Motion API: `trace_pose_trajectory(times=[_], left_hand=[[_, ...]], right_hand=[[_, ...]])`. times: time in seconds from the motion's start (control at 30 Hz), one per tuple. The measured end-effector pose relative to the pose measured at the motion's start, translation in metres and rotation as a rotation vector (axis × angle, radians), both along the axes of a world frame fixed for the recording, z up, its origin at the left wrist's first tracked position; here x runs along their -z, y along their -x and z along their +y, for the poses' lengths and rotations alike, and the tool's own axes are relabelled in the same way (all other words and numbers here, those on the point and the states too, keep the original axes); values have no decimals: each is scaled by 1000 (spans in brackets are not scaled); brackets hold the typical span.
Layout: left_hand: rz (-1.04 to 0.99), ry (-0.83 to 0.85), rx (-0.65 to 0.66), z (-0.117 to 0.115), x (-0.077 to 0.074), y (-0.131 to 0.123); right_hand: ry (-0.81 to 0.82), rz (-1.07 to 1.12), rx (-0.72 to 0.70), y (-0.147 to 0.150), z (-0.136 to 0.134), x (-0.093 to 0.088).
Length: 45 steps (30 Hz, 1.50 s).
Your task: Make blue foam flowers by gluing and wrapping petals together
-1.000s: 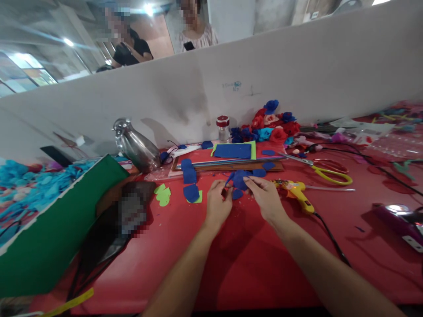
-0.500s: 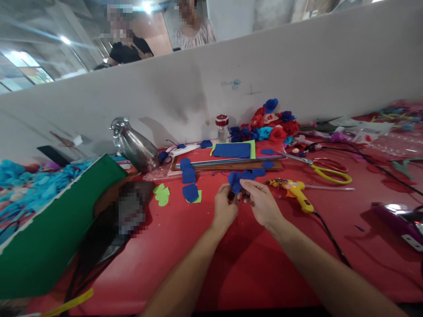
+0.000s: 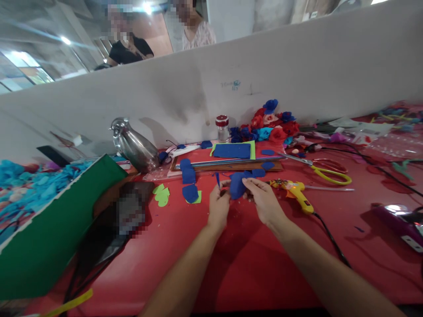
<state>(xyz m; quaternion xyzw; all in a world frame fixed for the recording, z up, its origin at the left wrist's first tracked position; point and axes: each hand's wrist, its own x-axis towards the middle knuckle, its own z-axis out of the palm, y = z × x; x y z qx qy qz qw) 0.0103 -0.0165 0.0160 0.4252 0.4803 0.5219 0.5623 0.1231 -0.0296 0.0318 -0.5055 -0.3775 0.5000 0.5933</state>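
Observation:
A blue paper petal [image 3: 237, 186] is pinched between the thumb and fingers of my right hand [image 3: 262, 198], over the red table. Close on its left, my left hand [image 3: 220, 206] is closed on a thin blue piece [image 3: 217, 179] that sticks up from its fingers. Behind the petal lie more blue petals [image 3: 258, 172]. A yellow hot glue gun [image 3: 300, 197] rests just right of my right hand. To the left are blue cut pieces [image 3: 190, 193] and lime green cut pieces [image 3: 161, 194].
Scissors [image 3: 330, 175] lie behind the glue gun. At the back are a steel jug [image 3: 137, 145], a red-lidded jar [image 3: 222, 128] and a heap of paper flowers [image 3: 274, 123]. A green box side [image 3: 62, 233] borders the left. Two people are beyond the white partition [image 3: 158, 92].
My hands have moved slightly apart, the left one to the left. The petal now shows larger and flatter in my right hand, and a thin blue piece stands out of my left.

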Motion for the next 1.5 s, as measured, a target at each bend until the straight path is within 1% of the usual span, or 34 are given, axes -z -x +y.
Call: trace_pose_trajectory(times=[0.07, 0.13, 0.2, 0.3, 0.4, 0.53, 0.67, 0.83, 0.93, 1.1, 1.3, 1.4, 1.5], left_hand=[[-71, -39, -5, 3, -6, 7], [-81, -38, 52, 5, -10, 13], [-59, -23, 96, 6, -13, 17], [-35, -6, 90, 6, -14, 19], [-5, 2, 58, 7, -14, 21], [19, 12, 32, 12, -12, 25], [27, 30, 18, 15, -13, 29], [79, 5, -26, 18, -14, 34], [111, 13, -31, 19, -13, 36], [106, -10, -55, 21, -9, 39], [80, -28, -126, 28, 1, 41], [67, -24, -119, 29, 2, 41], [66, -41, -122, 27, 0, 41]], right_hand=[[-11, -132, -30, -2, 3, 3], [-11, -233, -91, -3, 5, 7], [-7, -282, -172, -2, 6, 9], [-9, -301, -278, -1, 6, 11], [5, -289, -348, 0, 5, 10], [20, -295, -392, 2, 2, 8], [32, -349, -429, 5, 1, 10], [2, -469, -414, 5, 5, 19], [-17, -551, -382, 4, 7, 23], [-108, -717, -328, 5, 6, 23], [-185, -853, -288, 7, 1, 23], [-195, -921, -263, 4, 1, 16], [-217, -993, -190, -8, -1, -2]])
